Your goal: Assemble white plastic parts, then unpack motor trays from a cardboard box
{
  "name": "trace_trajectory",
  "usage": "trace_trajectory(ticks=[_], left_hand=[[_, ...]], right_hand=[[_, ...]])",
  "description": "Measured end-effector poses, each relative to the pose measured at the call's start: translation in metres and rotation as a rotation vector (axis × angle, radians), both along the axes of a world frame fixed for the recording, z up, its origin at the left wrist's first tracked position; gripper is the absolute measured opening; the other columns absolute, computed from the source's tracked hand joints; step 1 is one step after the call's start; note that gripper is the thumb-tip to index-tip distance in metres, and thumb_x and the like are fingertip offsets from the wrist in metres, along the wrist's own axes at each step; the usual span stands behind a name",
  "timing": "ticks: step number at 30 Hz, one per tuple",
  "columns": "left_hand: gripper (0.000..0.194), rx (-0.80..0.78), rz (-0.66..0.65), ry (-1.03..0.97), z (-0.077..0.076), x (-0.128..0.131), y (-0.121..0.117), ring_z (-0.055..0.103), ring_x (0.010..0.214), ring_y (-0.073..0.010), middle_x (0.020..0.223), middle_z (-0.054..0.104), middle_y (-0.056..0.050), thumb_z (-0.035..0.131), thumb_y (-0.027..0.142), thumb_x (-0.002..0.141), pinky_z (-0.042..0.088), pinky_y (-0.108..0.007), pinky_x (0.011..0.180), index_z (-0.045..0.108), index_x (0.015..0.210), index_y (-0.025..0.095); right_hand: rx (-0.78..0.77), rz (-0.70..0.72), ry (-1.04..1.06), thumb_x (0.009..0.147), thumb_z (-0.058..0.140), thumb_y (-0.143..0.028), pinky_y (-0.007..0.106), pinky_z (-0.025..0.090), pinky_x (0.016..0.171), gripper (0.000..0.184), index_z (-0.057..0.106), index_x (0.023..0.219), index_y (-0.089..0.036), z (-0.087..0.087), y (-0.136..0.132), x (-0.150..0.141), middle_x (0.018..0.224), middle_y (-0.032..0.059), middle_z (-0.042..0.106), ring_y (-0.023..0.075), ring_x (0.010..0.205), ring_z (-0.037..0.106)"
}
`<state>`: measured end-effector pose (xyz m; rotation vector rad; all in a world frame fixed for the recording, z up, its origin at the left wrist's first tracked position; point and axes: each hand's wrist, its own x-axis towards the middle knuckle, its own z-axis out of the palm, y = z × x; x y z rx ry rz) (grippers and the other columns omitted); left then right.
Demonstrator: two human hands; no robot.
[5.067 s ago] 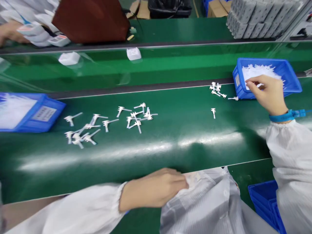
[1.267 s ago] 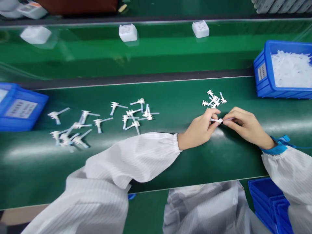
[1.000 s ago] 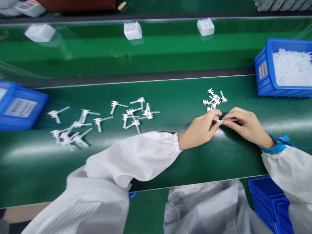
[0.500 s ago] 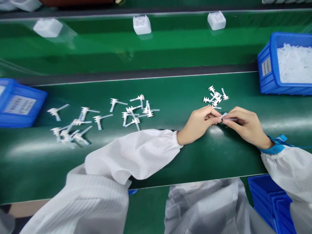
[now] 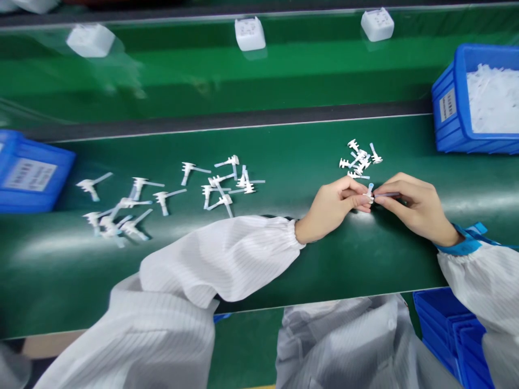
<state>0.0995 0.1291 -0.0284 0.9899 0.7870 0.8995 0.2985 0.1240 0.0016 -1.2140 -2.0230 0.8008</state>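
Note:
My left hand pinches a small white plastic fitting between thumb and fingertips. The fitting's short pale-blue stub points away from me. Close on the right, my right hand grips a thin translucent tube, its near end right at the fitting; whether it is inserted I cannot tell. Just beyond my fingers lies a small pile of white fittings, with a short stub visible on some. Further left on the green work surface lie several white fittings with two tubes, and another loose cluster.
A blue bin of thin translucent pieces stands at the right rear, and a labelled blue bin at the left. White box-shaped parts sit behind the dark ledge. Stacked blue bins are below the front edge.
My right hand has come from the right bin and my left from near my lap, meeting over the surface. Lately the pinched fitting has turned, its stub now pointing away. The view has shifted.

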Motion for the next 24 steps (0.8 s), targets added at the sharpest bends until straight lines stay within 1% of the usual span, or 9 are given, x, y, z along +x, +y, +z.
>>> trace_trajectory(ticks=[3, 10, 14, 19, 24], left_hand=[[0.038, 0.008, -0.006, 0.007, -0.0009, -0.0001, -0.0008, 0.073, 0.075, -0.0133, 0.081, 0.07, 0.0, 0.08, 0.046, 0.079, 0.063, -0.032, 0.079, 0.057, 0.085, 0.016], [0.044, -0.022, -0.077, -0.035, -0.0011, -0.0006, -0.0007, 0.073, 0.077, -0.014, 0.076, 0.066, 0.003, 0.078, 0.051, 0.079, 0.062, -0.031, 0.079, 0.05, 0.087, 0.018], [0.045, 0.007, -0.086, -0.047, -0.0017, -0.0018, 0.0003, 0.072, 0.075, -0.0126, 0.078, 0.064, 0.003, 0.077, 0.053, 0.079, 0.062, -0.029, 0.077, 0.05, 0.087, 0.018], [0.042, 0.048, -0.097, -0.011, -0.0032, -0.0031, 0.001, 0.071, 0.076, -0.0129, 0.082, 0.064, 0.001, 0.073, 0.052, 0.084, 0.062, -0.03, 0.076, 0.049, 0.089, 0.018], [0.042, 0.032, -0.087, -0.049, -0.0024, -0.0021, 0.001, 0.072, 0.075, -0.0126, 0.082, 0.066, 0.001, 0.077, 0.05, 0.081, 0.061, -0.027, 0.073, 0.05, 0.088, 0.018]], right_hand=[[0.007, 0.01, -0.01, 0.094, 0.063, -0.047, 0.033, 0.047, 0.058, 0.025, 0.076, 0.088, -0.028, -0.0005, -0.0003, -0.0002, 0.084, 0.0047, 0.071, 0.0182, 0.07, 0.062], [0.029, 0.013, 0.013, 0.094, 0.065, -0.042, 0.033, 0.046, 0.057, 0.02, 0.077, 0.087, -0.027, -0.0027, -0.0013, -0.0019, 0.083, 0.0045, 0.071, 0.0171, 0.067, 0.061], [0.032, 0.011, 0.013, 0.094, 0.065, -0.041, 0.033, 0.046, 0.057, 0.019, 0.077, 0.087, -0.028, -0.0015, -0.0016, -0.0031, 0.084, 0.0043, 0.072, 0.0169, 0.066, 0.06], [0.047, 0.027, 0.03, 0.093, 0.067, -0.036, 0.032, 0.045, 0.056, 0.015, 0.077, 0.087, -0.028, 0.0001, -0.0015, -0.0036, 0.082, 0.0034, 0.072, 0.0161, 0.065, 0.06], [0.057, 0.039, 0.003, 0.094, 0.066, -0.035, 0.031, 0.045, 0.055, 0.015, 0.077, 0.088, -0.027, 0.0001, -0.0007, -0.0025, 0.083, 0.0037, 0.072, 0.0156, 0.065, 0.06]])
